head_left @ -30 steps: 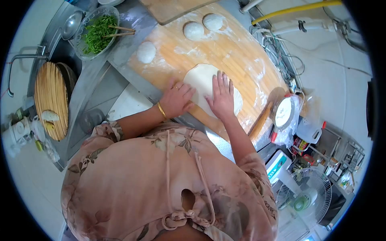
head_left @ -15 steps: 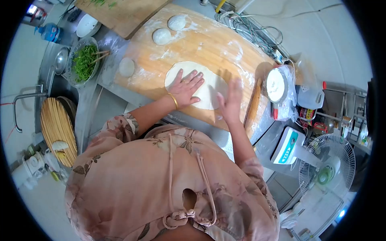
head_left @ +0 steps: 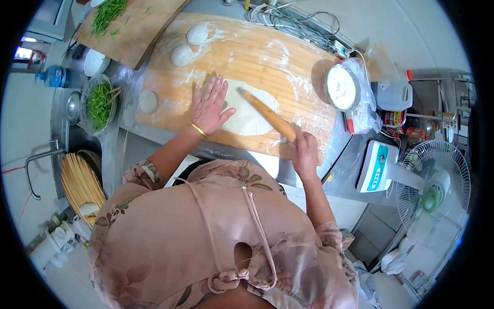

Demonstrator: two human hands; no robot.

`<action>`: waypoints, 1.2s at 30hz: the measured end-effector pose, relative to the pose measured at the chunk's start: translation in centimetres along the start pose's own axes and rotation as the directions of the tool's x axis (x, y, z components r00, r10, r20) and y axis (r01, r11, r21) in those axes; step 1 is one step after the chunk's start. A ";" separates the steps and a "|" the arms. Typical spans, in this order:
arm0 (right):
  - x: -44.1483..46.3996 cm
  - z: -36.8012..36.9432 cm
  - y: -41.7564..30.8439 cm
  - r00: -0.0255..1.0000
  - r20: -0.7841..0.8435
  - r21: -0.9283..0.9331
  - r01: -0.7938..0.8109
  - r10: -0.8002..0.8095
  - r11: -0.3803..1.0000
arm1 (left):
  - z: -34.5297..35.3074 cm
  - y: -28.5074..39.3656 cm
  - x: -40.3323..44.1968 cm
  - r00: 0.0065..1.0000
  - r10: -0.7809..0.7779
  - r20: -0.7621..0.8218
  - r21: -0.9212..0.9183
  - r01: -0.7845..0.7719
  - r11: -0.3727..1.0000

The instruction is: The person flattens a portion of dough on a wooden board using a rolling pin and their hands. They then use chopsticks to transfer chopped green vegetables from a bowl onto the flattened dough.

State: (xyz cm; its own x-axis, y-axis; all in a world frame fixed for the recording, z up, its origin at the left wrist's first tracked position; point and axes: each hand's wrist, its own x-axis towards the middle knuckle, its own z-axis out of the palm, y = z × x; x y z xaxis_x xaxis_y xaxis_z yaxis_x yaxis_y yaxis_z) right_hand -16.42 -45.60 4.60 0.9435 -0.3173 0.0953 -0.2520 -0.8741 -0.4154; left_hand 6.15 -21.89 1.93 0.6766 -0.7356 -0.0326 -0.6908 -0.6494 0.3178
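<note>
A flat round sheet of dough lies on the floured wooden board. My left hand, with a ring and a gold bracelet, rests spread over the left edge of the dough, holding nothing. My right hand is closed round the near end of a wooden rolling pin. The pin slants over the dough, its far end near the dough's upper middle; whether it touches the dough cannot be told. Three round dough balls stand on the board: one at the back, one beside it and one at the left.
A bowl of white flour stands at the board's right, with a scale and a fan beyond. At the left are a bowl of chopped greens, a cutting board and a sink with a tap.
My right hand has taken hold of the rolling pin and brought it from the board's right side over the dough. My left hand has shifted to the dough's left edge. The view has turned.
</note>
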 end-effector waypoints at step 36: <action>3.8 -1.0 7.5 0.953 -0.218 -0.093 -0.234 0.210 0.968 | 0.2 5.9 5.7 0.942 0.190 0.278 0.089 -0.222 0.971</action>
State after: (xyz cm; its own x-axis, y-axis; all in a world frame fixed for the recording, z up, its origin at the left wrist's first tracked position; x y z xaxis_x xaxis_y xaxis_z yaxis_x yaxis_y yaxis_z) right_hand -14.95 -53.67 2.72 0.7995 -0.5661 0.2007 -0.4852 -0.8057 -0.3397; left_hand 5.89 -29.98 3.45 0.4348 -0.8697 -0.2337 -0.8438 -0.4841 0.2316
